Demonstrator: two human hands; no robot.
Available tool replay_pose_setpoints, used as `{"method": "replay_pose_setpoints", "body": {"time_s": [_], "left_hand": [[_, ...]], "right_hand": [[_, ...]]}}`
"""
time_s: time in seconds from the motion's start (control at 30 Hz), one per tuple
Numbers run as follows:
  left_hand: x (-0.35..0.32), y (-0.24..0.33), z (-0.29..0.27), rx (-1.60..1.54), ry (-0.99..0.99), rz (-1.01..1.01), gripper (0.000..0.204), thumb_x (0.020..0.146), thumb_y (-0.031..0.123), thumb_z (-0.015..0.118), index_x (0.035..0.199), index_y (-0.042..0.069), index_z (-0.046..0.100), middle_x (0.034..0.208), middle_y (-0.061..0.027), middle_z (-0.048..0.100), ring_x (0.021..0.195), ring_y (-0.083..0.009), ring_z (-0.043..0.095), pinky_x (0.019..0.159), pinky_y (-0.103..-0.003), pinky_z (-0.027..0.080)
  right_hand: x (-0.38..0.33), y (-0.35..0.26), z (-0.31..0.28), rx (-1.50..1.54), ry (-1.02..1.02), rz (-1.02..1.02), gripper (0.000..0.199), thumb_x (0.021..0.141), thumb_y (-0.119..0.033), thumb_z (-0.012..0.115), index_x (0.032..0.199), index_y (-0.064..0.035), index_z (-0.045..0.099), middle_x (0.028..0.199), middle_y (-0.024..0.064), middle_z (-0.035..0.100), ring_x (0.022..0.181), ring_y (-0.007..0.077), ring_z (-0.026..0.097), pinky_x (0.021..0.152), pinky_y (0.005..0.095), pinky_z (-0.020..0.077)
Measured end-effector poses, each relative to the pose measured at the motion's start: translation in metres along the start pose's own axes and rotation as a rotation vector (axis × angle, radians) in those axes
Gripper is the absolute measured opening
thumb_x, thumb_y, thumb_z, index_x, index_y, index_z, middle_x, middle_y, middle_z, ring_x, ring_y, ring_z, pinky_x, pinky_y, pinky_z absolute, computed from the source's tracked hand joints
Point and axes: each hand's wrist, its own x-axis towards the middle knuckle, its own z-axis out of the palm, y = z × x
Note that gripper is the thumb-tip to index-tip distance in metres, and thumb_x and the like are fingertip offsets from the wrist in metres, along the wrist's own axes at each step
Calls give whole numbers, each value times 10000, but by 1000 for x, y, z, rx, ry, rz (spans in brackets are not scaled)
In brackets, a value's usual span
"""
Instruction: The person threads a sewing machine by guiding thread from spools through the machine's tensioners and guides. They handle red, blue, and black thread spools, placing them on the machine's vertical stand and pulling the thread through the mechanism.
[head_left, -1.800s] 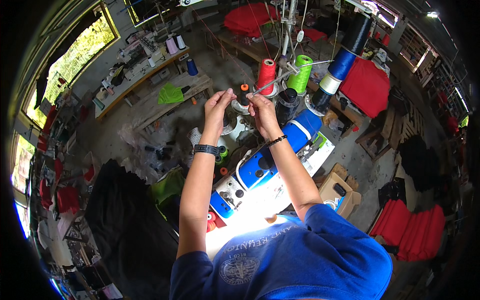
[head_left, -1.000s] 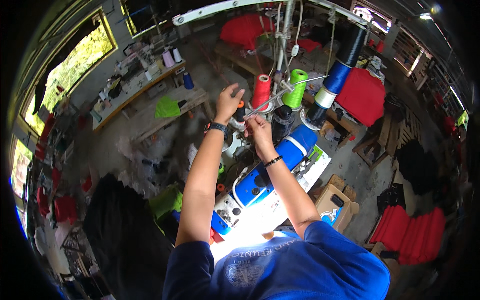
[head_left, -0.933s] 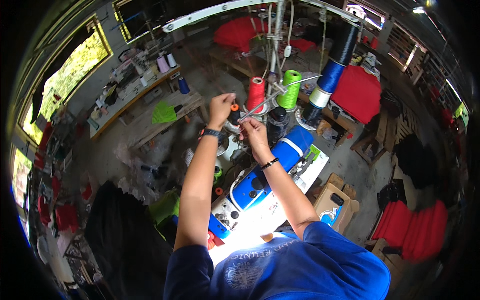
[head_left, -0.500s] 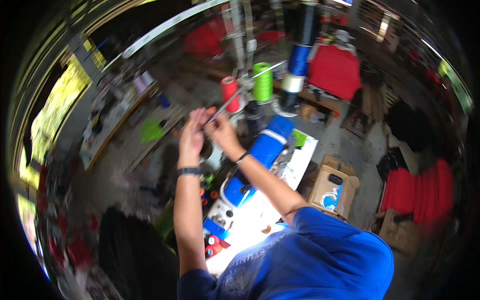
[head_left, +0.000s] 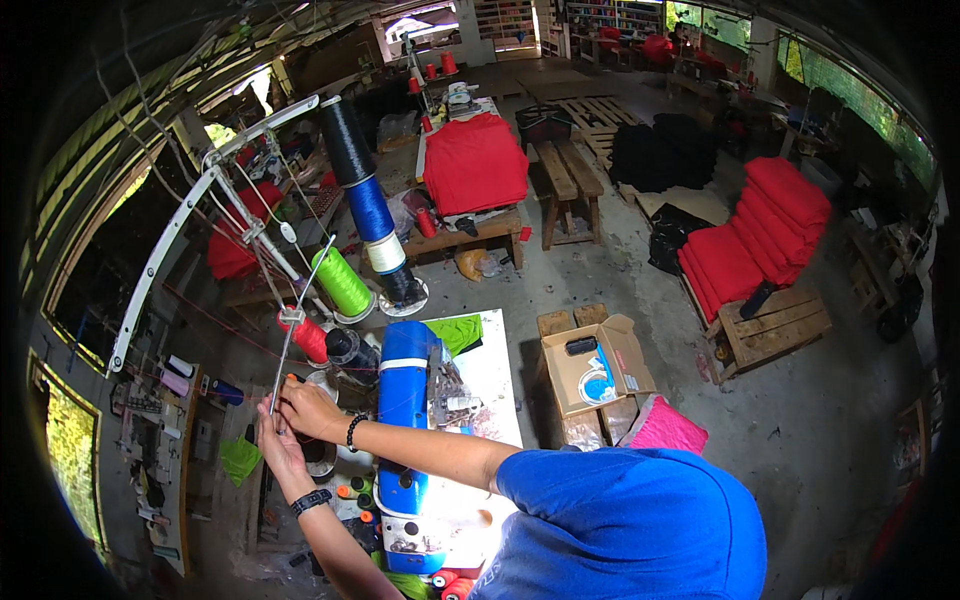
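Both my hands meet at the lower end of a thin metal rod (head_left: pixel 286 345) on the thread stand, left of the sewing machine. My left hand (head_left: pixel 281 452) is closed around the rod's lower end from below. Close beside it, my right hand (head_left: pixel 310 408) has its fingers pinched together; whatever they hold is too small to make out. A bit of orange shows just above the right fingers. Next to the rod stand a red thread cone (head_left: pixel 304 338) and a lime green thread cone (head_left: pixel 343 283). The blue sewing machine (head_left: pixel 404 375) lies under my right forearm.
Stacked black, blue and white cones (head_left: pixel 370 208) rise behind the green one. The stand's white arm (head_left: pixel 150 262) curves at left. An open cardboard box (head_left: pixel 562 385) is right of the machine table (head_left: pixel 492 360). Folded red cloth (head_left: pixel 475 162) lies on a bench beyond; more red cloth (head_left: pixel 745 245) is at right.
My view has swung to the right and sharpened, so the stand and hands appear farther left. Both hands stay together at the rod's lower end.
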Motion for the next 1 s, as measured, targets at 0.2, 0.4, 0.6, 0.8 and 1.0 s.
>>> {"method": "replay_pose_setpoints", "body": {"time_s": [0.2, 0.4, 0.6, 0.8, 1.0], "left_hand": [[-17, 7, 0, 118, 19, 32, 468, 882, 300, 593, 1187, -44, 504, 1182, -126, 547, 1110, -181, 510, 983, -314, 374], [-8, 4, -13, 49, 129, 26, 476, 878, 319, 596, 1200, -19, 504, 1181, -119, 548, 1098, -182, 516, 974, -316, 377], [-19, 0, -1, 270, 196, 53, 367, 904, 207, 545, 1195, -13, 508, 1168, -108, 565, 1058, -177, 549, 917, -290, 439], [-24, -3, 2, 200, 150, 112, 328, 907, 151, 507, 1199, 0, 498, 1164, -116, 557, 1092, -203, 521, 956, -325, 389], [-12, 1, -6, 28, 182, 97, 375, 908, 162, 509, 1249, 14, 457, 1197, -110, 513, 1106, -208, 504, 964, -317, 382]], "right_hand": [[-7, -12, -4, 280, -97, 237, 99, 777, -82, 501, 790, 1, 552, 808, 177, 542, 806, 350, 570, 696, 416, 449], [-5, 7, 16, 412, -32, 225, 103, 780, -86, 508, 823, 1, 541, 829, 197, 563, 797, 348, 577, 696, 403, 449], [-6, 8, 13, 271, -11, 136, 123, 777, -91, 525, 842, 14, 533, 808, 196, 559, 752, 347, 575, 646, 397, 457], [-11, 3, 4, 260, -119, 54, 137, 819, -102, 509, 888, 16, 507, 904, 207, 533, 876, 373, 546, 716, 413, 446], [-9, 6, 1, 246, -68, -25, 141, 849, -111, 489, 926, 6, 467, 834, 190, 562, 789, 358, 575, 671, 416, 450]]}}
